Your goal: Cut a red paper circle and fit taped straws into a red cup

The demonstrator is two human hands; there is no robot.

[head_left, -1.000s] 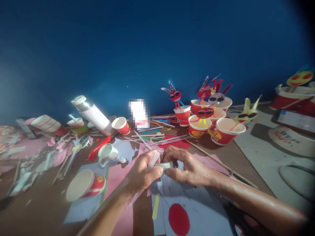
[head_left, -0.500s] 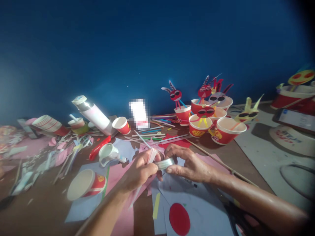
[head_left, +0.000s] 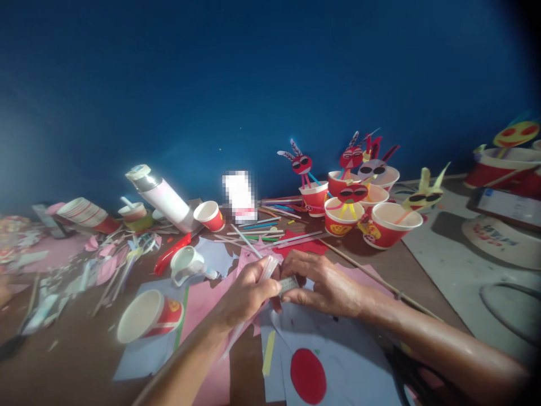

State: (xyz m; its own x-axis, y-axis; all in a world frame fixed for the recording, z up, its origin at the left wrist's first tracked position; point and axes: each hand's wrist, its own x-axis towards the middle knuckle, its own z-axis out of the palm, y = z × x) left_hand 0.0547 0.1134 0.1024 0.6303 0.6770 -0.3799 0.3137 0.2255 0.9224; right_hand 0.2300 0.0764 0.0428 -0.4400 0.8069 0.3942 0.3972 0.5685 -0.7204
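Observation:
My left hand [head_left: 247, 296] is closed round a pale drinking straw [head_left: 267, 269] that sticks up between its fingers and runs down past the wrist. My right hand [head_left: 325, 285] pinches a small shiny silvery piece [head_left: 289, 283] against that straw. Both hands meet above pink and pale blue paper sheets [head_left: 296, 327] on the brown table. A red paper circle [head_left: 307, 376] lies on the blue sheet just below my hands.
A red paper cup [head_left: 147, 317] lies on its side at the left, a white mug [head_left: 186, 263] behind it. Several cups with paper faces [head_left: 350, 208] stand at the back right. A white bottle [head_left: 163, 198], loose straws [head_left: 262, 225], a long stick [head_left: 380, 282] and scraps surround them.
The hands stay together at the straw. The right fingers have shifted slightly on the silvery piece, which now sits closer to the left hand.

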